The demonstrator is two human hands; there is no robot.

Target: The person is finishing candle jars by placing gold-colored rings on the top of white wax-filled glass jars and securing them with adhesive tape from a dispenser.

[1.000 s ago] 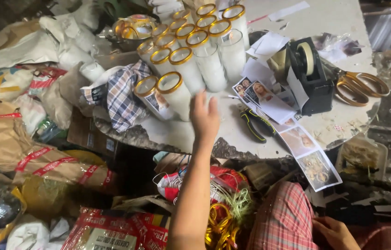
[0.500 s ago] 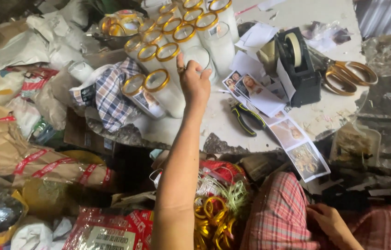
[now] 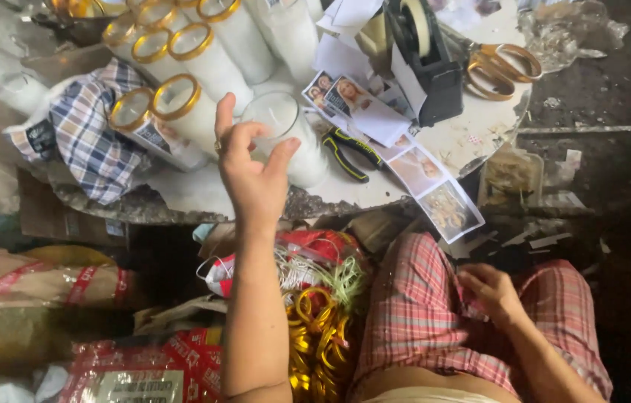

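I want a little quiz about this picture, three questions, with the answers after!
1. True or false: the left hand is closed around the plain glass candle on the table.
2. What lies nearest the tape dispenser? A) scissors B) checked cloth C) gold rings
3. Where does the right hand rest?

Key: 1. True. 2. A. 3. On the person's lap, on the pink checked shorts.
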